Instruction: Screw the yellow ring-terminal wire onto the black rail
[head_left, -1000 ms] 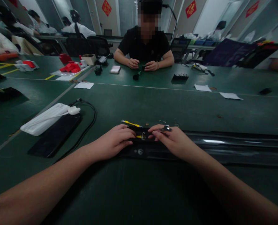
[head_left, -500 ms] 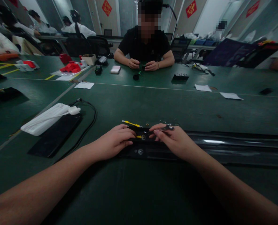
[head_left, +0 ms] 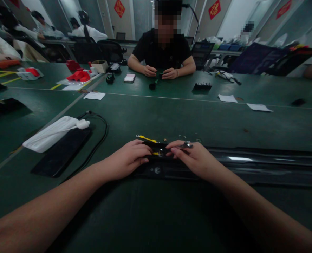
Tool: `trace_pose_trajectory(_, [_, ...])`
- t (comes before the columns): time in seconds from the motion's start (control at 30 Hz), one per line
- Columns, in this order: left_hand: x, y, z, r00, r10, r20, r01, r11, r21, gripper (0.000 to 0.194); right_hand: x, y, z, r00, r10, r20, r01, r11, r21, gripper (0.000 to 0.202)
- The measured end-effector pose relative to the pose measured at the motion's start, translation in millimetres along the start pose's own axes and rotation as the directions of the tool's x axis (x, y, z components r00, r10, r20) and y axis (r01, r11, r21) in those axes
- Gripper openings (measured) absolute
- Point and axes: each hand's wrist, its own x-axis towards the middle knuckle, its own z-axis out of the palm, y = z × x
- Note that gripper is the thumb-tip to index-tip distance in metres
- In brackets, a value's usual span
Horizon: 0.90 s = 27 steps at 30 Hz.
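Got a metal tool [head_left: 188, 144] pinched in the right hand [head_left: 194, 154] over the black rail [head_left: 240, 159], plus the left hand [head_left: 128, 155] curled at its left end, can't tell if gripping.

Fingers of the right hand [head_left: 191, 156] cover much of the metal tool [head_left: 183, 145] in their grip — whether its tip meets the bolt [head_left: 161, 152] just left of there cannot be told. Farther left, the left hand [head_left: 131, 158] hides one end of the yellow strip [head_left: 155, 153] beside the bolt, and its own fingertips are partly lost against the dark black bar [head_left: 235, 154]. Right of the grip, that bar runs out of the picture. Beyond the grip, some pale specks [head_left: 182, 136] are too small to identify, and farther off a card [head_left: 129, 78] is pixelated. Well left, a black cable [head_left: 92, 154] slips behind the left forearm.
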Motion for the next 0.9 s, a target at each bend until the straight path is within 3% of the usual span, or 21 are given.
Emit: trace_pose_trajectory(0.9, [-0.1,-0.3,0.3,1.0,-0.004,0.014,0.004,1.0,0.016,0.016,-0.8,-3.0,-1.4,1.0,0.005,0.01,-0.005,1.0,-0.004,0.023])
